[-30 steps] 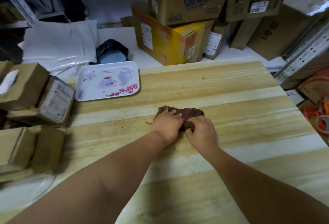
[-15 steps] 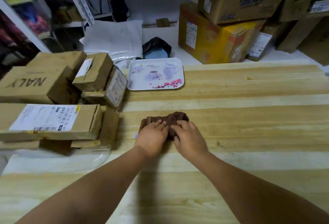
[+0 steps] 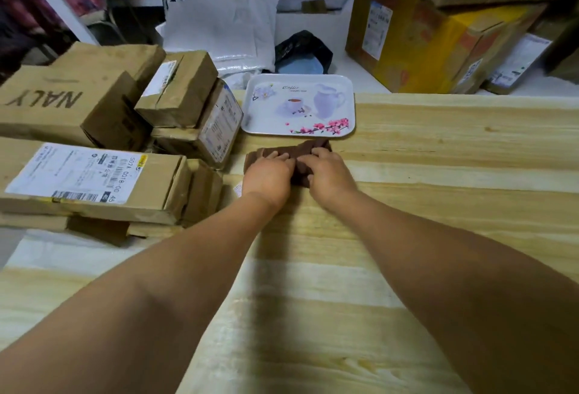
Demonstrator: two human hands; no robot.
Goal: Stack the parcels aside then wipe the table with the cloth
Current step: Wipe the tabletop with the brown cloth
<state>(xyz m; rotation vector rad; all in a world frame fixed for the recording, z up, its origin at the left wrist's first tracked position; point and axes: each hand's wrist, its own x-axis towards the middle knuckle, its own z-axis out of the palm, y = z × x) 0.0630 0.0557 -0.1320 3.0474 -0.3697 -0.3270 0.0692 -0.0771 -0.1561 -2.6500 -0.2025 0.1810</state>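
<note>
A brown cloth (image 3: 302, 153) lies bunched on the pale wooden table (image 3: 438, 205), just in front of the tray. My left hand (image 3: 269, 175) presses down on its left part and my right hand (image 3: 329, 174) on its right part, fingers curled over it. Most of the cloth is hidden under both hands. Several brown cardboard parcels (image 3: 94, 180) are stacked at the table's left side, the nearest one (image 3: 203, 193) close to my left hand.
A white tray (image 3: 299, 108) printed with a cup, jug and pink flowers lies right behind the cloth. Large cardboard boxes (image 3: 438, 33) stand at the back right on a white surface. White padded bags (image 3: 225, 23) and a black bag (image 3: 302, 48) lie behind the tray.
Both hands have slid the cloth leftwards and away across the table, from the middle to just in front of the tray, near the parcels. The view has swung left.
</note>
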